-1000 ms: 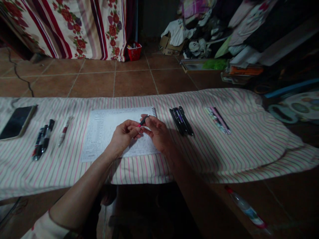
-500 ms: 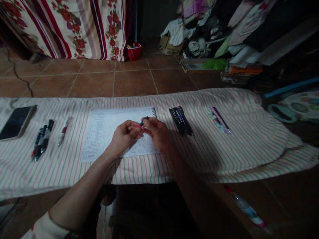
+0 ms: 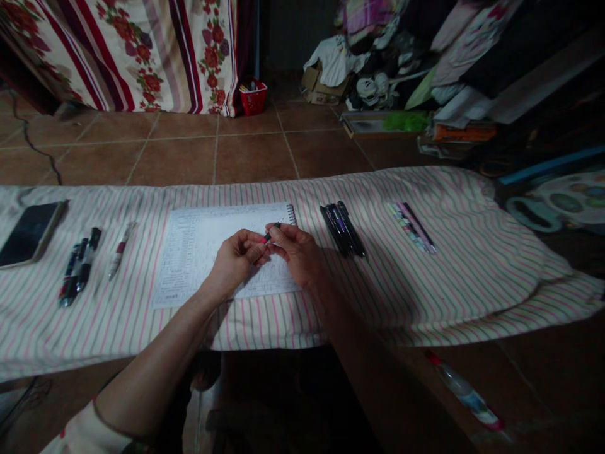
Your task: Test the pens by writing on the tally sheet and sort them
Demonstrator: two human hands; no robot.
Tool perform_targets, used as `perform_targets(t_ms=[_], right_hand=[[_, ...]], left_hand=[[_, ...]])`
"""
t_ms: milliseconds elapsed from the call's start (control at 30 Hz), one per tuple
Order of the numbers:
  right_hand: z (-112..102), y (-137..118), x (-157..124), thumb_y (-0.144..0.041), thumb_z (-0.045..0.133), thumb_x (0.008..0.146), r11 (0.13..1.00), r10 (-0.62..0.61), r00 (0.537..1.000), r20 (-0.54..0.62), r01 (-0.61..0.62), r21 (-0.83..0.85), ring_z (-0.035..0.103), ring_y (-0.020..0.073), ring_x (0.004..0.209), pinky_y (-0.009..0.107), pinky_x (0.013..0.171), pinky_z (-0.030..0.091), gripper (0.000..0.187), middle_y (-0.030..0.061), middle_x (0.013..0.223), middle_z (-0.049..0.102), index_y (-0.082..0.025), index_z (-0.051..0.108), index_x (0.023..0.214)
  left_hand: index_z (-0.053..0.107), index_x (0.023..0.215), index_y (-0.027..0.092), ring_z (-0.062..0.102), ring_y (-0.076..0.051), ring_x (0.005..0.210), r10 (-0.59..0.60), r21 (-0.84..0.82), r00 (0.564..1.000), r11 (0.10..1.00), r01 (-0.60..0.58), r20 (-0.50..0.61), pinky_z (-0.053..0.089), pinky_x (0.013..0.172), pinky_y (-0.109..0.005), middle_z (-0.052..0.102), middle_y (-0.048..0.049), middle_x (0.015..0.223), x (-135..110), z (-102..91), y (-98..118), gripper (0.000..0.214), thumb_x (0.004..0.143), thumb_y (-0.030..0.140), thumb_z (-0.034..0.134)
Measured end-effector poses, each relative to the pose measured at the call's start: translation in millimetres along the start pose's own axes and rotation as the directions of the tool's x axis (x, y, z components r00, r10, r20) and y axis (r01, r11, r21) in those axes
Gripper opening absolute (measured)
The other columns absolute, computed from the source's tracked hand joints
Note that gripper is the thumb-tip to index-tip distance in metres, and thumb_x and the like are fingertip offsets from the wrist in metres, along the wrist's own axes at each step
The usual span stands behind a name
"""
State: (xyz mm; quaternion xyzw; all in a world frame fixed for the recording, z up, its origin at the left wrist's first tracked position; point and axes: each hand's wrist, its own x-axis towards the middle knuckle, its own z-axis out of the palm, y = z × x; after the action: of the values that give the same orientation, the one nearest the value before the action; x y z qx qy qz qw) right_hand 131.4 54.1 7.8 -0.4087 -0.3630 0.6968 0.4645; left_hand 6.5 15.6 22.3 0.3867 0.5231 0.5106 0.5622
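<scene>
My left hand (image 3: 231, 260) and my right hand (image 3: 297, 251) meet above a spiral notebook (image 3: 189, 268) with a densely printed page. Between their fingertips is a slim black pen (image 3: 270, 236) with a pink band, held by both hands. Its lower end is hidden by my fingers. To the right of the notebook lies a bundle of black pens (image 3: 343, 231). Left of it are a single white-and-red pen (image 3: 120, 251) and a cluster of dark pens (image 3: 78, 268). A black smartphone (image 3: 31, 233) lies face up at the far left.
Everything lies on a striped cloth (image 3: 439, 277) spread over a low surface. At the far right is a flat pack of pens (image 3: 411, 227). Beyond are brown floor tiles (image 3: 255, 157), a red basket (image 3: 253, 98), a floral curtain (image 3: 132, 50) and heaped clothes (image 3: 378, 69). A plastic bottle (image 3: 466, 391) lies low at right.
My hands have drawn slightly closer together around the pen, and the pen sits a little lower and more tilted than a second ago.
</scene>
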Motion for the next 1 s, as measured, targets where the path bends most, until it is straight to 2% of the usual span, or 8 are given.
perform_targets(t_ms=[200, 433, 667, 867, 1000], right_hand=[[-1.9, -3.5, -0.8, -0.040, 0.078, 0.058, 0.998, 0.011, 0.999, 0.044, -0.014, 0.061, 0.061, 0.0113, 0.076, 0.027, 0.072, 0.050, 0.029, 0.0011, 0.094, 0.069, -0.024, 0.073, 0.082], [-1.3, -1.8, 0.7, -0.039, 0.078, 0.056, 1.000, 0.007, 1.000, -0.012, -0.007, 0.022, 0.057, 0.0088, 0.065, 0.027, 0.070, 0.050, 0.025, 0.0001, 0.084, 0.068, -0.021, 0.071, 0.071], [-1.2, -2.2, -0.8, -0.042, 0.077, 0.058, 1.000, 0.007, 0.999, 0.036, -0.008, 0.017, 0.061, 0.0135, 0.079, 0.029, 0.073, 0.050, 0.030, 0.0031, 0.094, 0.069, -0.021, 0.073, 0.079], [-0.3, -1.4, -0.2, -0.042, 0.077, 0.059, 1.000, 0.002, 1.000, 0.005, -0.002, -0.017, 0.059, 0.0106, 0.069, 0.028, 0.071, 0.051, 0.026, 0.0015, 0.083, 0.069, -0.020, 0.072, 0.072], [-1.4, -3.1, -0.4, -0.041, 0.077, 0.058, 0.999, 0.011, 1.000, 0.008, -0.011, -0.032, 0.060, 0.0110, 0.071, 0.028, 0.071, 0.051, 0.026, 0.0021, 0.087, 0.069, -0.021, 0.072, 0.074]], left_hand=[[0.057, 0.077, 0.014, 0.057, -0.010, 0.054, -0.035, -0.040, 0.999, 0.999, 0.035, 0.007, 0.042, 0.052, -0.023, 0.065, -0.0013, 0.062, -0.4, -0.2, 2.1, 0.027, 0.064, 0.030, 0.075], [0.056, 0.076, 0.014, 0.055, -0.009, 0.051, 0.009, 0.009, 1.000, 1.000, -0.009, 0.007, 0.040, 0.051, -0.022, 0.063, 0.0003, 0.057, 0.3, 1.1, 0.2, 0.024, 0.067, 0.028, 0.073], [0.056, 0.077, 0.014, 0.056, -0.010, 0.053, -0.048, -0.014, 0.999, 0.999, 0.048, 0.013, 0.041, 0.052, -0.023, 0.064, -0.0009, 0.061, -0.9, 0.2, 2.3, 0.021, 0.068, 0.027, 0.071], [0.055, 0.076, 0.014, 0.055, -0.010, 0.052, -0.021, 0.029, 1.000, 0.999, 0.021, 0.002, 0.041, 0.052, -0.023, 0.063, 0.0003, 0.058, -1.0, 2.1, 2.4, 0.017, 0.071, 0.024, 0.068], [0.055, 0.075, 0.014, 0.055, -0.010, 0.052, -0.049, 0.002, 0.999, 0.999, 0.049, -0.005, 0.041, 0.053, -0.023, 0.063, -0.0003, 0.059, -1.2, 2.0, 2.2, 0.019, 0.070, 0.025, 0.070]])
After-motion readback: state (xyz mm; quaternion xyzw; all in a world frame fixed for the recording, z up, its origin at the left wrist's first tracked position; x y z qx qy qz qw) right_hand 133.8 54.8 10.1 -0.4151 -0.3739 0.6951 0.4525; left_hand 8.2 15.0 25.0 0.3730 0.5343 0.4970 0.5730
